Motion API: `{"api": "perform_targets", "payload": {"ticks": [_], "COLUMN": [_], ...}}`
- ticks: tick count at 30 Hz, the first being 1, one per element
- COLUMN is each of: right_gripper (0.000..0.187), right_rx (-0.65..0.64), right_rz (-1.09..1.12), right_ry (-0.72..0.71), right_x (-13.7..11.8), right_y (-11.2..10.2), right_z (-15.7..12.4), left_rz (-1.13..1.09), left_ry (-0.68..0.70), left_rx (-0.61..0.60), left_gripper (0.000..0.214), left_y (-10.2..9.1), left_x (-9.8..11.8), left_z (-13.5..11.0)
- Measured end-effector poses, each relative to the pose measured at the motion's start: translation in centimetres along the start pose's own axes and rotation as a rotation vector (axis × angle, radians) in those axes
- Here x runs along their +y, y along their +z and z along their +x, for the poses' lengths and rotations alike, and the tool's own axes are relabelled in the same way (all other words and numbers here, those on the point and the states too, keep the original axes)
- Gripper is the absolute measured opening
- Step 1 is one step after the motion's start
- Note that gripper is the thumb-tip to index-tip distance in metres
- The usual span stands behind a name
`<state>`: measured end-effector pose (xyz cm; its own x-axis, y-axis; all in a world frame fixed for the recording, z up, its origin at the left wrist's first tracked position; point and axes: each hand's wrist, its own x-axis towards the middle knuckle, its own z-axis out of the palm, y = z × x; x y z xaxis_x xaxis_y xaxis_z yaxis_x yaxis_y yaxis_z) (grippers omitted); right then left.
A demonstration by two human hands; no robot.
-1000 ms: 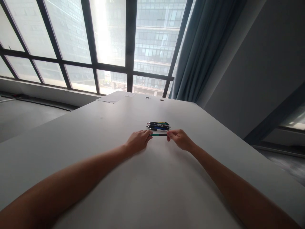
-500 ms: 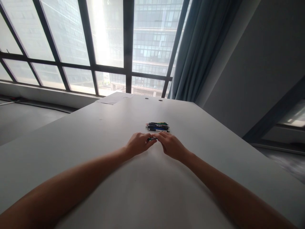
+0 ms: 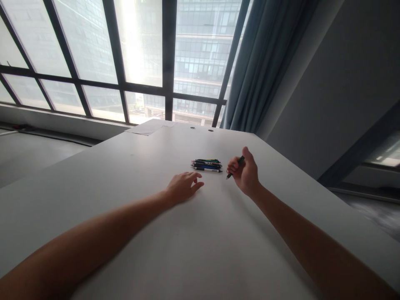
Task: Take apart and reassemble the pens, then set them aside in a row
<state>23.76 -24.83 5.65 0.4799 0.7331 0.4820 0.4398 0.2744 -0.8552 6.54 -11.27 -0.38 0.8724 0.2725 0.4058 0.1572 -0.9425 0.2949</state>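
Note:
My right hand [image 3: 245, 173] is closed around a dark pen [image 3: 240, 161], raised a little off the white table [image 3: 200, 233], with the pen's tip pointing down and left. Just left of it lies a small bundle of several pens [image 3: 206, 165] side by side on the table. My left hand [image 3: 184, 187] rests on the table below the bundle, fingers loosely spread, holding nothing.
A sheet of paper [image 3: 146, 128] lies at the table's far edge by the large window. A blue-grey curtain [image 3: 262, 62] hangs at the right of the window. Two small round holes [image 3: 201, 129] sit in the tabletop near the far edge.
Both hands held one pen between them just below the bundle. Now my right hand has carried that pen up and to the right, and my left hand has let go and stays on the table.

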Motion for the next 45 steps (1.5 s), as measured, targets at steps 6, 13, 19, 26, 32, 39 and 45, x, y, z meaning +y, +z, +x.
{"api": "perform_targets", "payload": {"ticks": [6,13,19,26,32,39,45], "right_gripper": [0.067,0.065,0.059,0.062,0.063,0.056,0.063], "right_rx": [-0.026,-0.025,0.057,0.043,-0.026,0.047,0.066], "right_rz": [0.113,0.212,0.459,0.753,0.796,0.724,0.544], "right_ry": [0.045,0.104,0.211,0.271,0.284,0.187,0.091], "right_x": [-0.6,-0.7,0.1,0.3,-1.0,-0.7,-0.2], "right_y": [0.3,0.9,2.6,3.8,4.2,4.0,4.0], "right_z": [-0.2,-0.5,-1.1,-1.8,-2.2,-2.3,-2.4], "left_rz": [0.032,0.032,-0.084,-0.233,-0.277,-0.279,-0.335], "left_ry": [0.056,0.062,0.142,0.082,0.126,0.215,0.199], "left_rx": [-0.001,-0.005,-0.040,-0.017,-0.039,-0.067,0.010], "left_gripper": [0.031,0.030,0.039,0.032,0.026,0.024,0.023], "left_y": [0.0,0.1,-0.1,0.1,0.5,0.7,0.4], "left_x": [0.0,0.1,0.5,0.9,1.0,0.8,1.0], "left_z": [0.0,0.0,0.0,0.1,0.2,0.0,-0.1]}}
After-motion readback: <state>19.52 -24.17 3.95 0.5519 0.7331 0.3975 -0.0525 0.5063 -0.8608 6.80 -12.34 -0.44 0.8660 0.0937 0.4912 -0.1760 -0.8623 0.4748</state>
